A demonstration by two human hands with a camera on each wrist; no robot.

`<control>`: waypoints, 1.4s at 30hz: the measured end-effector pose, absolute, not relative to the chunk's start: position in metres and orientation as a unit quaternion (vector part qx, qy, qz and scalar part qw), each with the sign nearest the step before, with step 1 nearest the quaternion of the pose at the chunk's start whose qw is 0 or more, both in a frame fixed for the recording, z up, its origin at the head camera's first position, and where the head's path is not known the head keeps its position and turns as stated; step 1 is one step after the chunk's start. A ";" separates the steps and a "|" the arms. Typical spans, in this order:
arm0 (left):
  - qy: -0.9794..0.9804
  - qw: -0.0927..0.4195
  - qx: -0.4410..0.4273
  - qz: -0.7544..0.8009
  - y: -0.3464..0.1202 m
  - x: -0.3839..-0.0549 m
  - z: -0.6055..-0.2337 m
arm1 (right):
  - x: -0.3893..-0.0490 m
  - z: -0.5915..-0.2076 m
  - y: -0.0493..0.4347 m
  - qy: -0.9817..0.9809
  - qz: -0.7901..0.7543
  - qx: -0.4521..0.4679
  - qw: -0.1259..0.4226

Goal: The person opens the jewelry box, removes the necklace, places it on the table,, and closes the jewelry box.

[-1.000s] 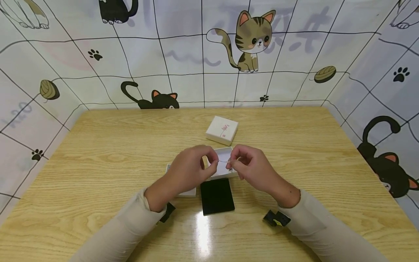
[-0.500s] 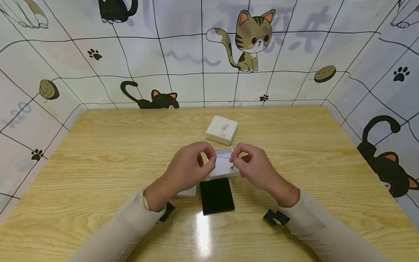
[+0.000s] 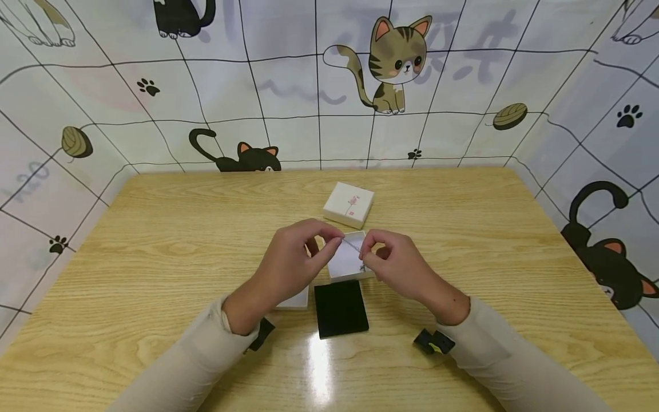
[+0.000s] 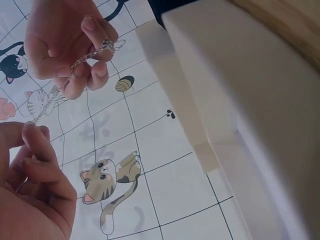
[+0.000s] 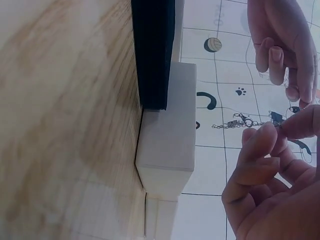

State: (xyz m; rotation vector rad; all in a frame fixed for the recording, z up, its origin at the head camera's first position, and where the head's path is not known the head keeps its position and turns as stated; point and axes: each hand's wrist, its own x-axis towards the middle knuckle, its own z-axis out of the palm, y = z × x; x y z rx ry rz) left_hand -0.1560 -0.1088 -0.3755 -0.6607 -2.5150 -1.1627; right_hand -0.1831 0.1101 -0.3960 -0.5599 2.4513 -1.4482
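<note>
We see a thin silver chain [image 3: 352, 245] stretched between two grips, the left hand [image 3: 293, 257] at one end and the right hand [image 3: 396, 263] near the other. Each grip is closed in a pinch: the left thumb and index finger meet on the chain, and so do the right ones, so the links between the fingertips are hidden from us. From the right wrist we make out a clasp [image 5: 242, 121] and a few links hanging loose past the right grip; from the head they are only a small glint, too fine for us to sort. Below the chain sits an open white box [image 3: 345, 266], its right side partly covered by the right hand. Just beyond both grips, on the desk [image 3: 154, 257], lies a white box piece [image 3: 349, 205] with a pink print; whether it is a lid or a closed box we cannot tell. On the near side of the grips lies a black square pad [image 3: 341, 309]. Beside it, under the left hand, another white piece [image 3: 296, 301] shows one corner, the rest being covered.
</note>
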 end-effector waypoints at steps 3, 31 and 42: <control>-0.870 0.154 -0.232 -0.406 -0.108 -0.154 -0.374 | -0.183 -0.396 0.110 0.838 -0.491 -0.204 0.124; -0.844 0.174 -0.299 -0.411 -0.102 -0.148 -0.372 | -0.177 -0.385 0.112 0.770 -0.561 -0.271 0.135; -0.851 0.189 -0.288 -0.398 -0.103 -0.148 -0.374 | -0.175 -0.383 0.116 0.770 -0.571 -0.237 0.154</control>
